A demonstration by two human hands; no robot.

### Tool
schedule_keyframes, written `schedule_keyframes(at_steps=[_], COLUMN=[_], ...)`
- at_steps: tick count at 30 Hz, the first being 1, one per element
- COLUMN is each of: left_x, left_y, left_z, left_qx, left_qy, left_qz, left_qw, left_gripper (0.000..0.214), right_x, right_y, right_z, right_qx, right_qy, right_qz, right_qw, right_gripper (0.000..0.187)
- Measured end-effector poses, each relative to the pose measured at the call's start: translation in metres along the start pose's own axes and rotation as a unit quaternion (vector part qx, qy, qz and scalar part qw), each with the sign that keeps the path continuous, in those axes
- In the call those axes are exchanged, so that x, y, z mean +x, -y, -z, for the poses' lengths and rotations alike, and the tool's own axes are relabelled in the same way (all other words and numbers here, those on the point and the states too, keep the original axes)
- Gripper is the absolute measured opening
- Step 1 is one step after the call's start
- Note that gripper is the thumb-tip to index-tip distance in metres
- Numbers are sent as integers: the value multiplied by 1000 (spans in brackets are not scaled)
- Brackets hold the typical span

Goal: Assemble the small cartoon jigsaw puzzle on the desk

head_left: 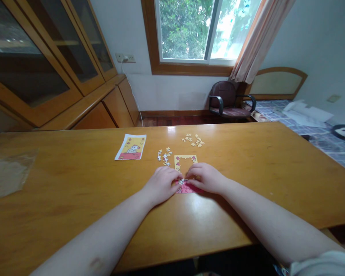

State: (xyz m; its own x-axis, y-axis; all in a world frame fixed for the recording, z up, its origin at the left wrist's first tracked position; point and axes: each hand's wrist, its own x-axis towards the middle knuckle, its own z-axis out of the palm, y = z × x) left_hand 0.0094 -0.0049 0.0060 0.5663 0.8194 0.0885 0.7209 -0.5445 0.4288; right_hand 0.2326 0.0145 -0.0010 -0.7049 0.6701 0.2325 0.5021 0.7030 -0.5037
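A small jigsaw puzzle (pixel 185 163) with a yellow border and a red lower part lies partly put together on the wooden table (pixel 74 180). My left hand (pixel 161 184) and my right hand (pixel 205 178) rest on its lower half, fingers curled and pinched together over a small puzzle piece (pixel 183 181) between them. Loose pieces (pixel 165 156) lie just left of the puzzle, and another cluster of loose pieces (pixel 193 140) lies beyond it. A printed reference picture (pixel 131 147) lies flat to the left.
A clear plastic bag (pixel 8 172) lies at the table's left edge. Wooden cabinets with glass doors (pixel 46 65) stand at the left. Beyond the table are a dark armchair (pixel 228 100), a window (pixel 204 30) and a bed (pixel 313 126) at the right.
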Motion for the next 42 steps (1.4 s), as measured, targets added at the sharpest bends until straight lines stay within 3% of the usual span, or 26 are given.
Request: schedule_keyframes(at_steps=[6, 12, 23, 42], left_x=[-2, -3, -3, -2], left_y=[3, 5, 3, 3], left_z=[5, 7, 8, 7], left_qx=[12, 26, 31, 24], left_qy=[-21, -4, 19, 19], left_qz=[7, 22, 43, 49], left_qw=[1000, 999, 998, 998], left_gripper=[14, 27, 29, 29], right_x=[0, -2, -6, -8], right_y=[8, 14, 6, -4], right_z=[-1, 4, 15, 16], right_qx=[16, -57, -69, -65], right_qy=[26, 76, 67, 34], right_qz=[43, 53, 26, 35], right_qw=[999, 994, 995, 997], right_gripper=[19, 40, 34, 28])
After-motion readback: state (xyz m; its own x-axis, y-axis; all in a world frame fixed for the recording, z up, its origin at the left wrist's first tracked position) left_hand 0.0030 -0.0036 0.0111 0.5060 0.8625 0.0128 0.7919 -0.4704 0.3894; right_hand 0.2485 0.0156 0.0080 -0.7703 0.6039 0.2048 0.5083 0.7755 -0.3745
